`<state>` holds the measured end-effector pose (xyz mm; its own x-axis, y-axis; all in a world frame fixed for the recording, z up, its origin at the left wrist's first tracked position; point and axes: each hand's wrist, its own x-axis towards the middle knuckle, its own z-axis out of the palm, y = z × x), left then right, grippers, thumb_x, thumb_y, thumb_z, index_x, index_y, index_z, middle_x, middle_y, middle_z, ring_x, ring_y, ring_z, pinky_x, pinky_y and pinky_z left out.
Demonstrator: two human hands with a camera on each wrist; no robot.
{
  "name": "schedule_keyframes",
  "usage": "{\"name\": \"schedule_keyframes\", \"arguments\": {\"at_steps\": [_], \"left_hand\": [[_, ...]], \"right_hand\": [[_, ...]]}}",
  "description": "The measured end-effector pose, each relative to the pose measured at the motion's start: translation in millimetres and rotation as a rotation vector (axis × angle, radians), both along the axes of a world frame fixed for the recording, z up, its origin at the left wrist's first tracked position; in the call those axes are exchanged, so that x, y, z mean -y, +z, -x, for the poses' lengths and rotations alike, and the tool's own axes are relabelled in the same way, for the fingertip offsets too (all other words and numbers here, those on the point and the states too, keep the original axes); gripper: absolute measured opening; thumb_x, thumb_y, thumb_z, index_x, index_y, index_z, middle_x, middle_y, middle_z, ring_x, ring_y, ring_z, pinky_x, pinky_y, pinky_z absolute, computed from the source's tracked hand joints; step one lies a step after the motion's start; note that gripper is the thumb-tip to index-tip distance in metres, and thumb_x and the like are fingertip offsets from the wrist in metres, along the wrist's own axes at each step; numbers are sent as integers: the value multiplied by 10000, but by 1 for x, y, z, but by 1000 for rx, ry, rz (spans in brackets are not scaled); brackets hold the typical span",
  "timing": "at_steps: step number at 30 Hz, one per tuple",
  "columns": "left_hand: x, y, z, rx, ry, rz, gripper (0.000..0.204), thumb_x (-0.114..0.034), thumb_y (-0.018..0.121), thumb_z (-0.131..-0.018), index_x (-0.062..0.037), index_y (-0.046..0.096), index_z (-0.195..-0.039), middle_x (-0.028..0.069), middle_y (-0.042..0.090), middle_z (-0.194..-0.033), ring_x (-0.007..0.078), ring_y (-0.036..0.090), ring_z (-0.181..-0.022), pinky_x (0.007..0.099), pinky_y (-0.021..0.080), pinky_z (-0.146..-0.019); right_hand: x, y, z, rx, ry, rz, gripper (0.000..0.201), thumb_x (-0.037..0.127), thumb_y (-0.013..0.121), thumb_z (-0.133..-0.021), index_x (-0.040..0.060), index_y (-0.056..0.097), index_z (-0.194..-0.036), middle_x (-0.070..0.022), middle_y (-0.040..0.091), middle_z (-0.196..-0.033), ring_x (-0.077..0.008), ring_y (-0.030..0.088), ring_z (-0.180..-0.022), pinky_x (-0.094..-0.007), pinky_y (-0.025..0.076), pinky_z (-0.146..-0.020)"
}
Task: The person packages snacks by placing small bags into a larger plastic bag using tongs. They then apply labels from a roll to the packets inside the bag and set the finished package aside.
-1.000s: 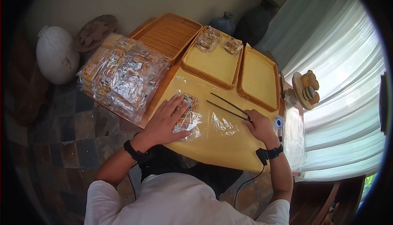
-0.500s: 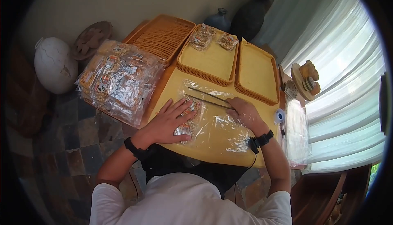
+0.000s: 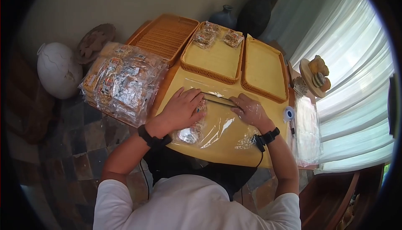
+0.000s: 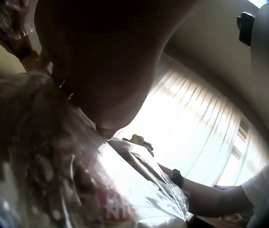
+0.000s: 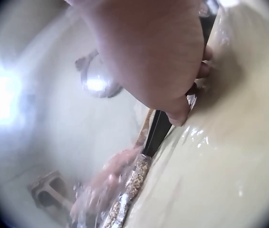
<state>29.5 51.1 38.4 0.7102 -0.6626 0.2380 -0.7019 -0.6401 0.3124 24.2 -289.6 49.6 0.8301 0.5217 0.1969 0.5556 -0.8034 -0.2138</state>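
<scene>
My left hand point(image 3: 181, 109) grips the far end of the wrapped grain snacks point(image 3: 191, 130), its fingers bent over them and the thumb along their right side. They lie on the yellow table cover. My right hand point(image 3: 252, 112) holds dark, long-armed tongs point(image 3: 220, 100), whose tips reach the snacks beside the left fingers. A large clear plastic bag point(image 3: 226, 127) covers the right hand and the tongs. In the right wrist view, the tongs point(image 5: 157, 133) run to the edge of a grain snack pack point(image 5: 135, 179). Film and a dark palm fill much of the left wrist view.
A big pile of bagged snacks point(image 3: 121, 77) sits at the left. Behind stand a bare wicker tray point(image 3: 163, 39), a lined tray point(image 3: 213, 64) with several snack packs, and another lined tray point(image 3: 264, 68). A tape roll point(image 3: 289, 114) and plastic bags point(image 3: 307, 133) lie at the right.
My right hand has moved left with the tongs, carrying them in under the bag's film to the snacks. My left hand's spread fingers have drawn together and bent over the packs' far end.
</scene>
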Motion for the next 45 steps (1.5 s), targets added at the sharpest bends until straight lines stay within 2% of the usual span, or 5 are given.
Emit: {"name": "schedule_keyframes", "arguments": {"at_steps": [22,27,33,40,45], "left_hand": [[0,-12,-15,-85,-74,-6,890,-617,618,-1037,-23,388,-1659,230,316,-1754,422,246,-1649,609,201,-1319],[-18,1,2,-76,-26,65,890,-637,605,-1036,-30,404,-1656,229,321,-1749,402,252,-1652,603,201,-1326],[-58,-6,52,-155,-6,245,900,-593,701,-997,-26,421,-1638,255,339,-1731,457,317,-1614,608,278,-1293],[-60,-10,55,-41,104,291,947,-626,752,-939,-41,449,-1619,257,372,-1711,462,340,-1601,601,301,-1287],[-61,-11,56,-17,107,350,942,-621,801,-894,-71,493,-1594,272,406,-1676,479,390,-1562,584,344,-1265]], "right_hand": [[30,-7,11,-81,-225,-106,445,276,690,-1024,122,619,-1436,-185,687,-1170,-409,702,-1072,-487,582,-884],[78,52,68,-279,-250,-118,346,224,778,-957,37,738,-1246,-213,759,-1056,-439,712,-1033,-468,566,-903],[178,146,101,-907,-786,-226,166,218,775,-1000,62,789,-1056,4,659,-744,-80,601,-619,-281,485,-573],[59,127,-49,-853,-559,-750,330,310,617,-1130,0,703,-1205,8,657,-794,-73,595,-603,-248,484,-525],[-3,95,-155,-996,-496,-604,356,342,603,-1143,3,710,-1121,0,677,-803,-87,603,-586,-243,496,-511]]}}
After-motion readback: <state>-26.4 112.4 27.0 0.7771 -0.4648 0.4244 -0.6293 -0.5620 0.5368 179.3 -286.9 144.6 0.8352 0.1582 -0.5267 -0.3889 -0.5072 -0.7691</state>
